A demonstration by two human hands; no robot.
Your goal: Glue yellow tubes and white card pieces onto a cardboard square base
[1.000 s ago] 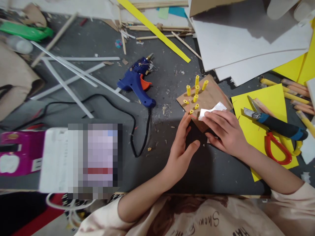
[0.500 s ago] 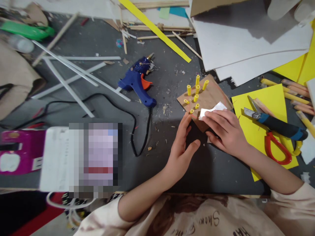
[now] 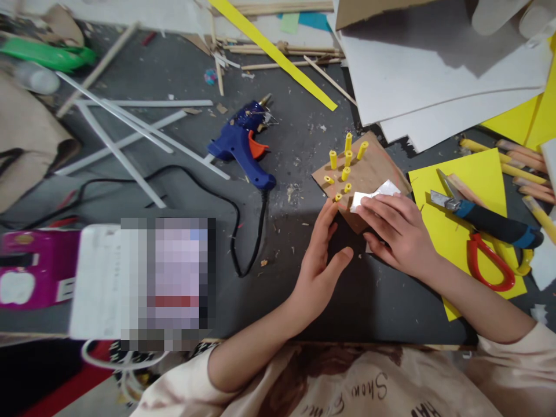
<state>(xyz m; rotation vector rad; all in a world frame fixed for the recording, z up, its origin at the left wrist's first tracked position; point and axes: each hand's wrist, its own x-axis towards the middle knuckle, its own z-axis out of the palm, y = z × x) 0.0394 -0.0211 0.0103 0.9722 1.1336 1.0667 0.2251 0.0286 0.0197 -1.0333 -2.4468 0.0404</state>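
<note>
A brown cardboard piece [image 3: 373, 168] lies on the dark table, with several short yellow tubes [image 3: 346, 157] standing glued on its far left part. A small white paper piece [image 3: 382, 189] sits on the cardboard's near side. My right hand [image 3: 397, 231] lies flat on it, fingers stretched out and pressing the white paper down. My left hand [image 3: 321, 260] rests on its edge beside the cardboard's left corner, fingers straight and touching that corner, thumb apart. It holds nothing.
A blue glue gun [image 3: 243, 145] with a black cord [image 3: 237, 231] lies to the left. White sticks [image 3: 125, 136] cross further left. Scissors [image 3: 486, 231] lie on yellow paper [image 3: 473, 174] at right. White sheets [image 3: 434, 87] are stacked at the back right. A white box [image 3: 99, 278] sits near left.
</note>
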